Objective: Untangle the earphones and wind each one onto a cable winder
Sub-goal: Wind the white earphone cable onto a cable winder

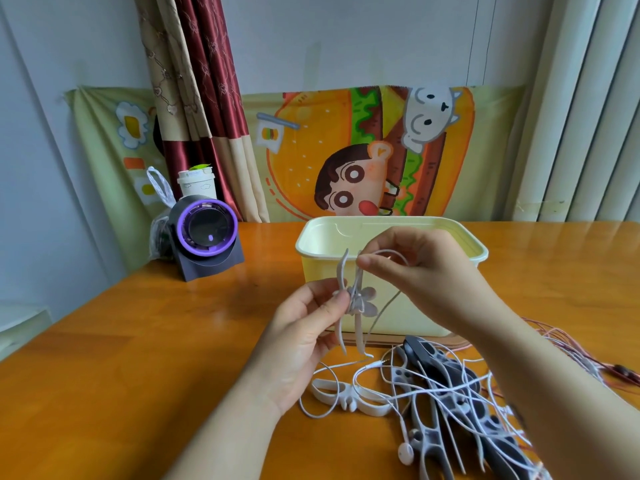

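- Two-handed, held a pale cable winder (356, 301) above the table (138, 341), in front of the yellow box (346, 225); kept its long axis near upright, strap ends pointing up and down.
- Had a second pale winder (349, 398) lying flat below, with tangled white earphones (406, 452) strewn over grey winders (450, 386) and a red cable (571, 355) further right.
- Pinched the held winder's middle with the left hand (304, 327); pinched a white earphone cable (381, 313) beside its upper end with the right hand (426, 271).

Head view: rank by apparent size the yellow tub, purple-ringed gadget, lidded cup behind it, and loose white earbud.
1. yellow tub
2. purple-ringed gadget
3. lidded cup, partly hidden and farther back
4. white earbud, smallest despite being nearest
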The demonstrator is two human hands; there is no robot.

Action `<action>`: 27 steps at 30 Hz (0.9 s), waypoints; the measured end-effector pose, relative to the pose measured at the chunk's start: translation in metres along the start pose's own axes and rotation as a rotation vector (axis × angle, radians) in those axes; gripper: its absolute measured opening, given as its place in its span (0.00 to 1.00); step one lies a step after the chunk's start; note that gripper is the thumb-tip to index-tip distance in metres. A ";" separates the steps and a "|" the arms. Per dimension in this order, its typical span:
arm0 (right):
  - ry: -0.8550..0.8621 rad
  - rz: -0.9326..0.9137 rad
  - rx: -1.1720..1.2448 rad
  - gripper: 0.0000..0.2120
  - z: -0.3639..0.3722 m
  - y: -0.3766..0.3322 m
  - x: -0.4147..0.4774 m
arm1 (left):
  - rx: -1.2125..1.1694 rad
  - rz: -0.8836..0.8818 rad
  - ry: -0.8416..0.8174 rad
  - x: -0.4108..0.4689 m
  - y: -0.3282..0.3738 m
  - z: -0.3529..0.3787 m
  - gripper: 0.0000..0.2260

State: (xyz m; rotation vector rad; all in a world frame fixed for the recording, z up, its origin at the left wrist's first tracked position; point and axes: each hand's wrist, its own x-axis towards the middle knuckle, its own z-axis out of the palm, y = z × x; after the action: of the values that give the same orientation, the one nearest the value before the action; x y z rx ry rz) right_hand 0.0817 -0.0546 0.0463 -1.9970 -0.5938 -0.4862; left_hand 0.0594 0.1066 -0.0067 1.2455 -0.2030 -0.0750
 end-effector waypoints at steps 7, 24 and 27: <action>0.039 -0.019 -0.062 0.05 -0.011 -0.002 0.003 | 0.064 0.056 -0.039 0.000 -0.003 -0.003 0.12; -0.166 0.444 0.537 0.15 0.042 0.025 -0.010 | -0.294 0.122 0.106 0.011 -0.001 -0.009 0.29; -0.317 0.453 0.463 0.11 0.035 0.019 -0.013 | -0.339 0.087 0.219 0.010 0.001 -0.010 0.24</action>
State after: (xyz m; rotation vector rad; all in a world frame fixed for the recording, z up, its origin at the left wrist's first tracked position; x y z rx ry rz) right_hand 0.0860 -0.0346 0.0103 -1.6917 -0.3781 0.2324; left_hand 0.0709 0.1143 -0.0075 0.8977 -0.0502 0.0992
